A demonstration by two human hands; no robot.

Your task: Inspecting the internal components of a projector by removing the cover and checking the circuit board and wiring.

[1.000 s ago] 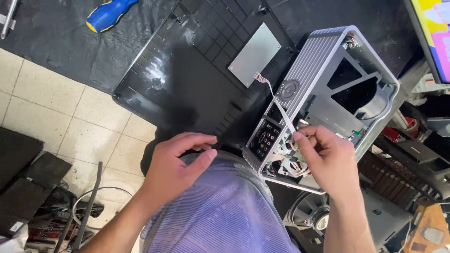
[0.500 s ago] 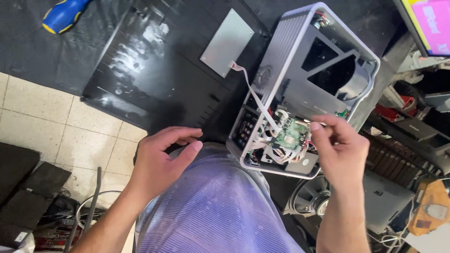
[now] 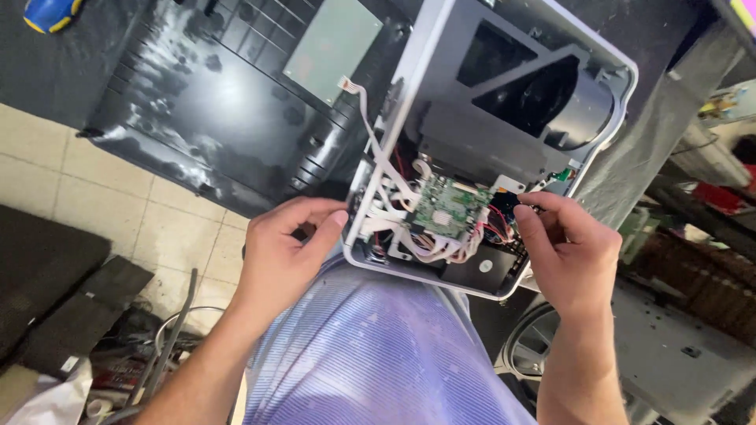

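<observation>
Across the person's lap, an opened grey projector housing (image 3: 504,126) lies with its innards facing up, its near edge resting over the striped purple garment (image 3: 370,346), which puts the electronics close under the eyes. The left hand (image 3: 279,256) curls against the near-left corner of the casing, fingers bent and thumb pressed to the white rim, seemingly bracing the unit so it does not slide; it grips nothing else. The right hand (image 3: 571,252) sits at the right edge, thumb and forefinger pinched together by the red and black wires; whether they hold a wire or a connector is too small to tell. Between the hands sits a green circuit board (image 3: 449,208) with white ribbon cables (image 3: 433,248) looping below it. Behind, a black plastic cover (image 3: 205,102) lies on the dark bench, and a blue-and-yellow screwdriver handle (image 3: 47,12) rests at the far corner.
</observation>
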